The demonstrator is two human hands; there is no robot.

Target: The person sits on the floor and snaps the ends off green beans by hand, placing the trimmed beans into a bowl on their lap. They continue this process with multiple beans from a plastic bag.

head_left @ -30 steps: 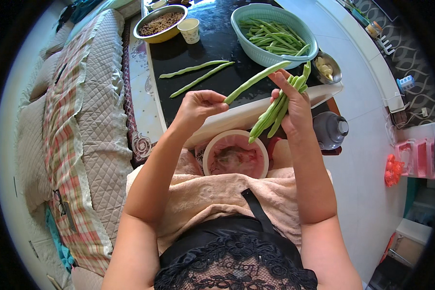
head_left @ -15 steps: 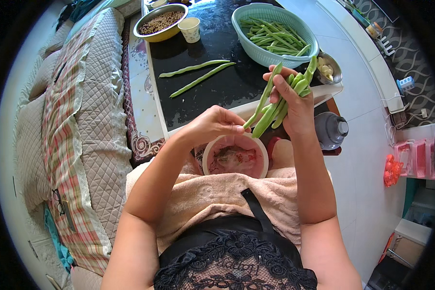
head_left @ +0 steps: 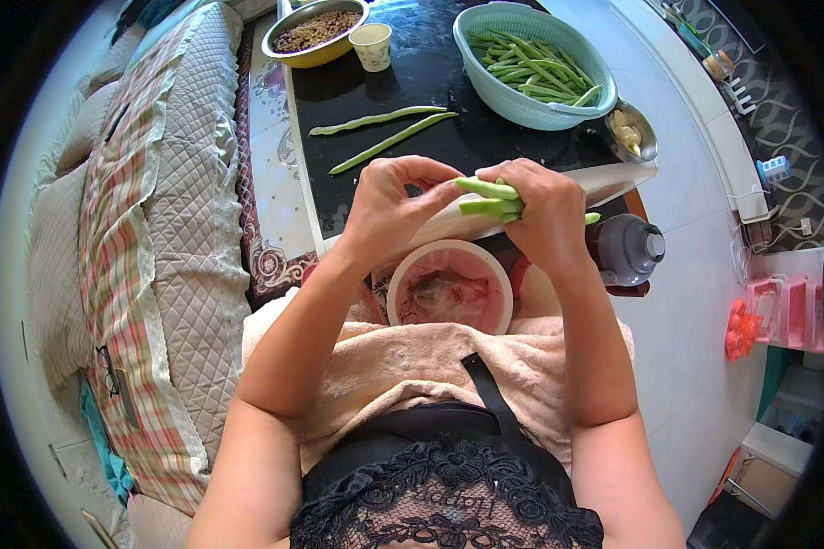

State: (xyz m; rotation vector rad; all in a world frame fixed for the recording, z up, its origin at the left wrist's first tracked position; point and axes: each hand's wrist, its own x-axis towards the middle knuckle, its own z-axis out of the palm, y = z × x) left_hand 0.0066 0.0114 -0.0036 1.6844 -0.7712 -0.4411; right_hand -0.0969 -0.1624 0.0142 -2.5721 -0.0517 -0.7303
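Observation:
My right hand (head_left: 547, 209) is closed round a small bunch of green beans (head_left: 491, 208). Their pale ends stick out toward the left, and one tip shows past the far side of the wrist. Thumb and forefinger of my left hand (head_left: 395, 203) pinch the end of one bean of that bunch. Both hands are above the near edge of the black tabletop (head_left: 403, 87). Below them stands a round white bin (head_left: 396, 285) with a pink liner and some scraps in it. Two long green beans (head_left: 392, 144) lie apart on the tabletop.
A light blue plastic colander (head_left: 531, 114) of green beans stands at the far right, beside a metal bowl (head_left: 648, 142) of pale pieces. At the far left are a bowl of brown grains (head_left: 313, 57) and a paper cup (head_left: 373, 59). A grey jug (head_left: 624, 249) stands right of my forearm.
The right hand has turned, swinging the beans from upright to nearly level, pointing left. My left hand has risen with it and still pinches at a bean end. The view has shifted slightly.

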